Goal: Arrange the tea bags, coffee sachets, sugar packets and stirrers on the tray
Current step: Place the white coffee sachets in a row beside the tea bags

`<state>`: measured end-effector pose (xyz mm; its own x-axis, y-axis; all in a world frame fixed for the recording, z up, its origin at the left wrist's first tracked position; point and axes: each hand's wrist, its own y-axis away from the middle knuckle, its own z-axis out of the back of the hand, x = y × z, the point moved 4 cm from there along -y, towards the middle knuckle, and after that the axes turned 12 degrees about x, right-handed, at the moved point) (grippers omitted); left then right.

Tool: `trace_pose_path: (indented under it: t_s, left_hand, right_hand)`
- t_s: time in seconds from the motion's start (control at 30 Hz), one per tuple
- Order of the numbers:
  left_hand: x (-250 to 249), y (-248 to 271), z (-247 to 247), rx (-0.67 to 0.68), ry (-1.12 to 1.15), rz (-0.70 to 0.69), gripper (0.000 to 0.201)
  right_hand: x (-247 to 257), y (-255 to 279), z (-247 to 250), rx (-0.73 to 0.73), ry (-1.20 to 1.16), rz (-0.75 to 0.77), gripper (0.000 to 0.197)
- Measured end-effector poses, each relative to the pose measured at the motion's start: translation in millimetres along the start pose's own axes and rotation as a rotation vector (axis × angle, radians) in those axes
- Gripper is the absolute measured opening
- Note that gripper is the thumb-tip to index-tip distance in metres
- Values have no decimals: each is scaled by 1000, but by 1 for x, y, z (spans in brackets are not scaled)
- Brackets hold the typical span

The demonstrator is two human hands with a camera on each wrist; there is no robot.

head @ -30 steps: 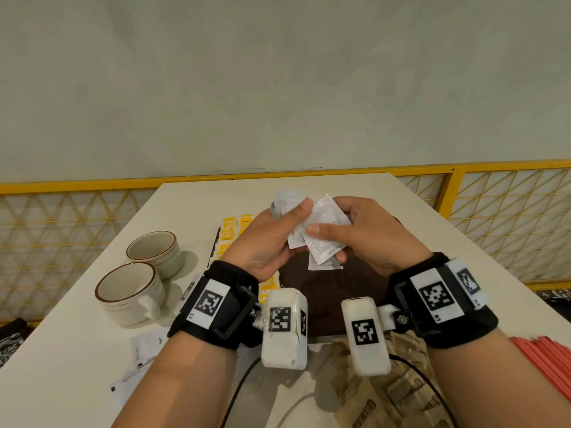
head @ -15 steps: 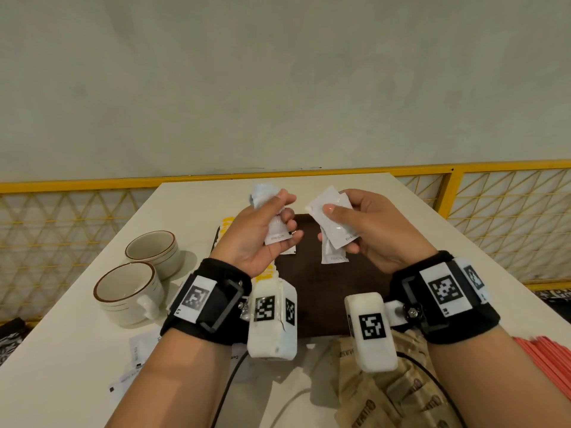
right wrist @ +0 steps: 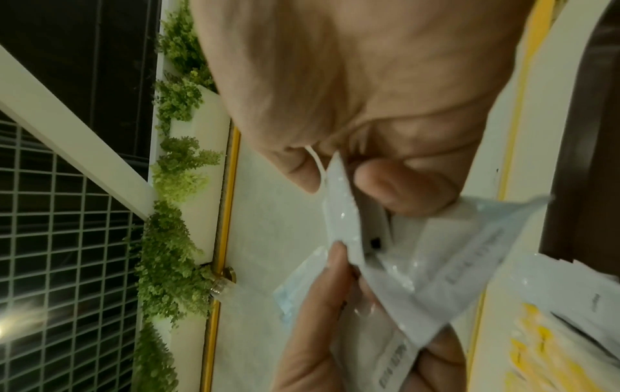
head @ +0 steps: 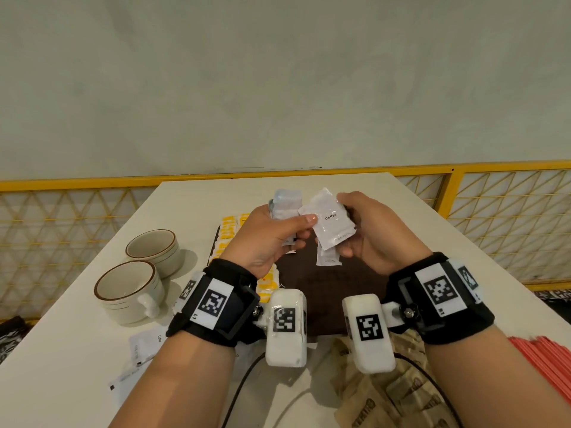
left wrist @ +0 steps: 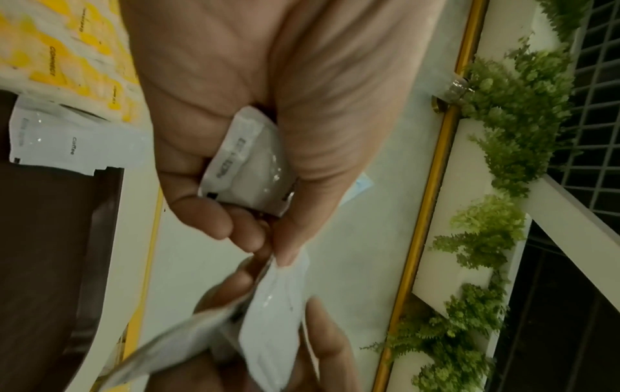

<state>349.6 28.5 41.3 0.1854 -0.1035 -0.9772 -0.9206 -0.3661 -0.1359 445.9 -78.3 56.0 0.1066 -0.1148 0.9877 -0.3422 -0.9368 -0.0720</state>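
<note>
Drawn back together since half a second ago, left thumb now reaching the right hand's sachet. Seen from the head: left hand (head: 268, 239) curled round white sachets (head: 285, 203); right hand (head: 374, 239) pinching a coffee sachet (head: 332, 222) above the brown tray (head: 327, 291), bare tray below both wrists, table edge (head: 463, 242) further right. Left wrist view: fingers (left wrist: 201, 217) clamped on a folded sachet (left wrist: 248, 169), tray rim (left wrist: 107, 201) beside. Right wrist view: thumb and finger nipping the sachet (right wrist: 342, 212).
</note>
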Motion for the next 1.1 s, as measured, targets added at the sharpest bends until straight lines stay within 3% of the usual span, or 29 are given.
trace_pose_path:
  t_s: [0.13,0.33,0.63,0.8,0.93,1.0,1.1]
  left_hand:
    - [-2,0,9,-62,52,-6,12]
    - [-6,1,14,-94,74,-45,12]
    - [-6,1,9,-94,-15,-52,9]
    - [-7,2,12,-106,21,-52,3]
    - [-8,2,20,-154,12,-56,3]
    - [-8,2,22,-163,24,-55,5]
    - [-5,0,22,-160,48,-45,13]
  right_hand:
    - [1,0,5,56,93,1,17]
    - [-2,-3,11,-71,246,93,2]
    - [2,-1,10,-149,356,185,12]
    - [7,0,16,-268,411,262,16]
    - [14,4,36,-369,169,233,23]
    - [19,9,41,-319,64,201,24]
    - [21,12,36,-147,92,132,17]
